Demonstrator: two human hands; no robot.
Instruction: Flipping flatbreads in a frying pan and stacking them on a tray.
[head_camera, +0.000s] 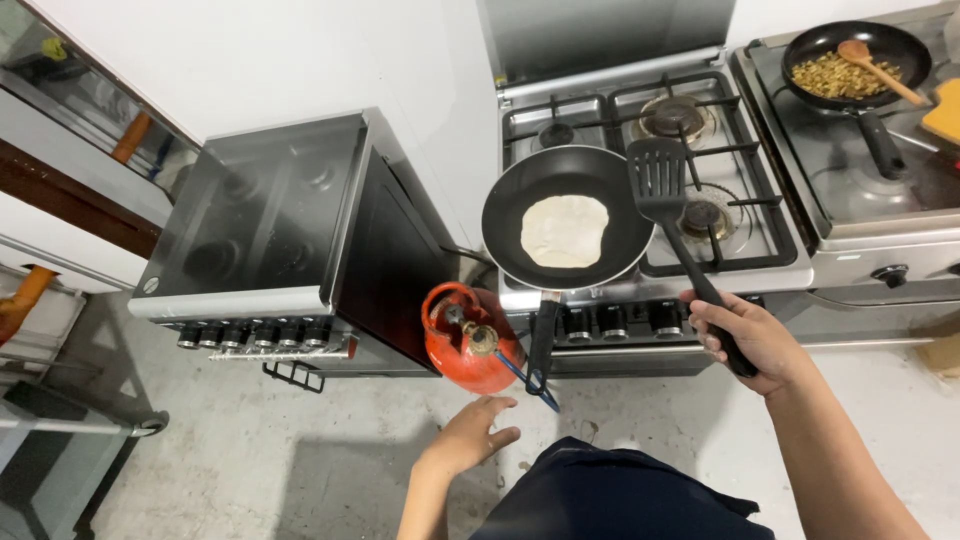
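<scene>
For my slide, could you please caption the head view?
Right hand holds a black spatula beside a pan with a flatbread; left hand hangs empty.

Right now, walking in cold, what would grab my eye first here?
Probably the pale round flatbread lying in the black frying pan on the gas stove, with the right hand holding a black slotted spatula just beside it. Next, the orange gas cylinder on the floor below the pan's handle, near the open, empty left hand.

The black spatula's (690, 240) handle end is hidden inside the right hand (750, 335), and the orange board (945, 112) is cut off at the right edge.
</scene>
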